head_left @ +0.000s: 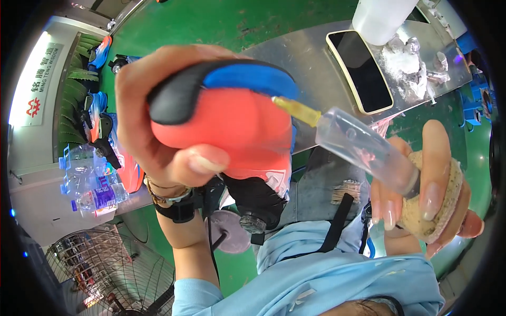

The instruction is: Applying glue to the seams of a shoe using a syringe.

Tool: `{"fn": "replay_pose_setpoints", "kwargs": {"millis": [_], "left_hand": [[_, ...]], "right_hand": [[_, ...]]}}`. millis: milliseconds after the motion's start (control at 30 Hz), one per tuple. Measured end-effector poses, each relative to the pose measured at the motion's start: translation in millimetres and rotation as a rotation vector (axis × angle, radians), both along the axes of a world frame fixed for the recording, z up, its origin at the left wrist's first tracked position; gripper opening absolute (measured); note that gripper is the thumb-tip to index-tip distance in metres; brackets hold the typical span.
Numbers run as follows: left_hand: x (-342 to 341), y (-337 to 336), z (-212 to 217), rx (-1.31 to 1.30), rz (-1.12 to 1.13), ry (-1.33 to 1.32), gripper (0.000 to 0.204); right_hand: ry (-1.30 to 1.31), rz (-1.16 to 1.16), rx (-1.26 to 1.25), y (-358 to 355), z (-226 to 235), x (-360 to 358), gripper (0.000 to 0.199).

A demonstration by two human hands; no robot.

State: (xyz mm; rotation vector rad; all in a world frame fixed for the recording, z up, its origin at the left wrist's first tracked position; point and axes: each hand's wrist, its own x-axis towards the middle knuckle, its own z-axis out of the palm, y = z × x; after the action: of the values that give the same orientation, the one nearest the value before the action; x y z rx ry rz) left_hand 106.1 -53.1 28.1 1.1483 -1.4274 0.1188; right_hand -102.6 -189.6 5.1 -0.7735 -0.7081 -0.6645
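1. Glue gun [226, 118], red-bodied with a blue top and a black rear grip, is filling the middle of the view, held up close to the camera.
2. Left hand [158, 121] is wrapping tightly around the grip, fingers curled over the top and thumb pressing along the near underside.
3. Its amber nozzle [298, 110] is leading into a clear plastic tube [363, 150], which is running down and right into a round tan cork-like disc [440, 203].
4. Right hand [421, 195] is pinching the disc, fingers extended close together over its front face.
5. Judging by this, the tube seems already seated at the disc; whether anything is flowing through it cannot be told.
6. Beyond, a metal table [305, 68] is carrying a dark phone [361, 68], a white container [382, 18] and crumpled clear wrap [411, 63].
7. Green floor [226, 21] is spreading behind; plastic bottles [89, 181] are lying left, a fan guard [105, 274] sitting near left.
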Motion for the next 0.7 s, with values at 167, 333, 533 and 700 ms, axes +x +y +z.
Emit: {"fn": "replay_pose_setpoints", "kwargs": {"millis": [167,333,533,700], "left_hand": [[19.8,6.8,-1.9,0.117,0.39,-0.113,0.087],[34.1,10.6,-13.4,0.072,0.449,0.131,0.086],[49.0,19.3,-26.5,0.181,0.397,0.379,0.084],[64.9,30.8,-39.9,0.26,0.3,0.558,0.083]], "right_hand": [[0.168,-0.005,-0.125,-12.2,-8.7,6.0,0.039],[0.225,-0.013,-0.073,-6.6,-29.3,12.4,0.037],[0.337,-0.007,0.081,6.2,-54.7,16.1,0.039],[0.378,0.023,0.105,15.9,-75.6,16.4,0.047]]}}
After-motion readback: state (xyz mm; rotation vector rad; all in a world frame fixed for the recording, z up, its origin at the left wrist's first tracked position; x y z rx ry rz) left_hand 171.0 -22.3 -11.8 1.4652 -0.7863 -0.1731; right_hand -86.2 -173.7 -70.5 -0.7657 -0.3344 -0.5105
